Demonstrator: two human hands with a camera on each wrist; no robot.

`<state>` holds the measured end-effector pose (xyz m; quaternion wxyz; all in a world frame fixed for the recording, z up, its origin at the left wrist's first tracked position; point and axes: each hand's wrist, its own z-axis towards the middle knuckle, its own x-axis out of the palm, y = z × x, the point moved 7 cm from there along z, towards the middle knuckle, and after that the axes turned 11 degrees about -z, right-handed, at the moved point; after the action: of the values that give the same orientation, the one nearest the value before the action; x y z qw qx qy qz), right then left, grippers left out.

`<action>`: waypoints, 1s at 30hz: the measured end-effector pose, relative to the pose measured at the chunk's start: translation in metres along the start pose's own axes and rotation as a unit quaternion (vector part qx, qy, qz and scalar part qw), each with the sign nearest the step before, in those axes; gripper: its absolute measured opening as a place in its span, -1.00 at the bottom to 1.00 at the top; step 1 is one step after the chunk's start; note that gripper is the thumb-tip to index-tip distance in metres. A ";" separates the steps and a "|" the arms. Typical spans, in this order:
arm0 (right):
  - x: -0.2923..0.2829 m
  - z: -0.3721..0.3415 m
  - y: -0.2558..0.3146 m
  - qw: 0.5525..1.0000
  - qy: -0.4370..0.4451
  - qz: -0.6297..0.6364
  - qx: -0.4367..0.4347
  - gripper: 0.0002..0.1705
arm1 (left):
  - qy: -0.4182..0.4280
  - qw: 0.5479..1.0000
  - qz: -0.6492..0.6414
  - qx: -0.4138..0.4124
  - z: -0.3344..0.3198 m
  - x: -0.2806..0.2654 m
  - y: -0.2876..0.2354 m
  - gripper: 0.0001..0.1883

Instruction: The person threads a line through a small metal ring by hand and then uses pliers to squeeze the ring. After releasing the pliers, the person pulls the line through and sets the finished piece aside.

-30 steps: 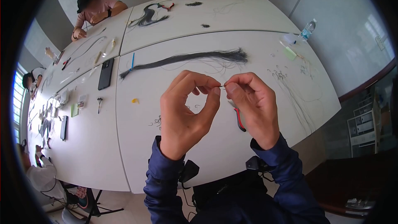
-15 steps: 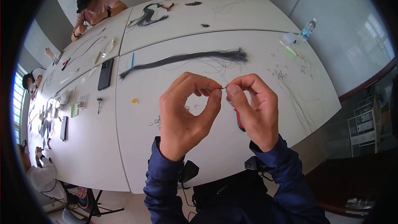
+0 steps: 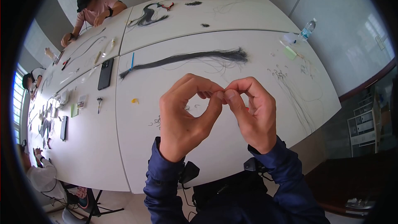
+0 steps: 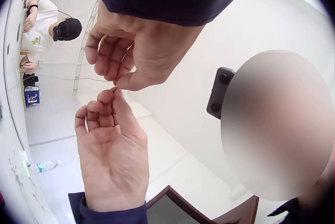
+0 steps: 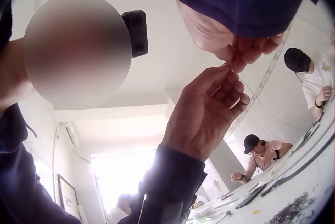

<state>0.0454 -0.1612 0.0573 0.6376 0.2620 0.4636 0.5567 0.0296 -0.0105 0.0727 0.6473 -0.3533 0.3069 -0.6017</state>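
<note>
Over the table's near half, my left hand (image 3: 184,116) and right hand (image 3: 253,114) meet at their fingertips. Each pinches between thumb and index finger a small dark fish hook, now hidden by the fingertips. From that meeting point a thin line (image 4: 89,78) trails away in the left wrist view. The other fingers of my right hand (image 4: 112,151) are loosely bent. Below the hands, small hooks (image 3: 155,122) lie scattered by the left wrist. A bit of red plier handle (image 3: 247,108) shows behind the right hand.
A long bundle of dark strands (image 3: 182,59) lies beyond the hands, with a black phone (image 3: 106,74) to its left. Hooks with long lines (image 3: 294,99) spread at right, near a water bottle (image 3: 308,29). Other people sit around the joined tables (image 3: 166,37).
The right hand has come in against the left, so the dark piece that showed between the fingertips is covered. The right hand now hides most of the pliers.
</note>
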 end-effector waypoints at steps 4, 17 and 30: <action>0.001 0.000 0.000 1.000 -0.003 0.001 0.001 -0.85 | 0.010 1.000 -0.001 -0.001 0.000 -0.001 0.001 -0.92; -0.004 0.001 -0.001 0.999 0.008 0.023 0.029 -0.82 | 0.020 0.997 -0.045 -0.067 -0.002 -0.003 0.000 -0.89; -0.001 0.000 0.004 0.999 0.031 -0.006 0.015 -0.83 | 0.043 0.997 -0.011 -0.056 -0.003 -0.002 0.003 -0.95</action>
<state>0.0431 -0.1612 0.0612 0.6224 0.2515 0.4927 0.5538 0.0288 -0.0091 0.0689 0.6062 -0.3657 0.3640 -0.6052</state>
